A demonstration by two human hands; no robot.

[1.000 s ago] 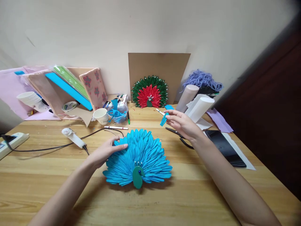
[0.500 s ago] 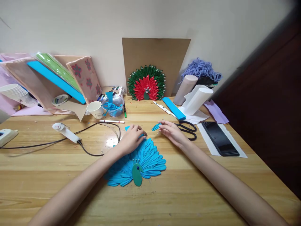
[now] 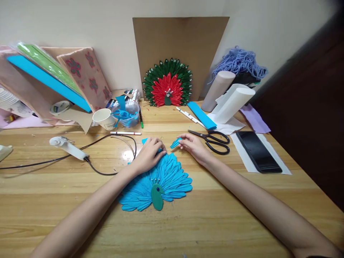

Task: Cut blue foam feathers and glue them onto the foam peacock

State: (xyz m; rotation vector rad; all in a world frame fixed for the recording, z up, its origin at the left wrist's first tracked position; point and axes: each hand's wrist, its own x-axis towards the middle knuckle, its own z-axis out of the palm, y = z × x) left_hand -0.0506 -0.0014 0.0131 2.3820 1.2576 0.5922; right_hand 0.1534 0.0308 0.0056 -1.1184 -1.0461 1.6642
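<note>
A blue crepe-paper peacock (image 3: pixel 172 175) with a green body (image 3: pixel 157 197), a dark eye and small pins on its head lies flat before me. My left hand (image 3: pixel 150 154) is over its upper left edge, fingers bent down, a bit of blue paper (image 3: pixel 160 149) showing between them. Another blue scrap (image 3: pixel 144 141) pokes out beyond its knuckles. Just right of the peacock's top, my right hand (image 3: pixel 193 147) pinches a folded blue paper petal (image 3: pixel 175 143) by one end, above the table. Black-handled scissors (image 3: pixel 215 139) lie beyond that hand.
A white glue gun (image 3: pixel 68 147) with a black cord is at left. Behind stand a paper cup (image 3: pixel 103 119), a tub of blue scraps (image 3: pixel 126 116) and a red-green peacock (image 3: pixel 168 84) against cardboard (image 3: pixel 180 39). White rolls (image 3: pixel 236 104) and a phone (image 3: pixel 258 152) are at right.
The camera view has tilted down and closer, so the back objects appear higher. The scissors are more fully seen. My right hand still pinches the petal, now slightly nearer my left hand.
</note>
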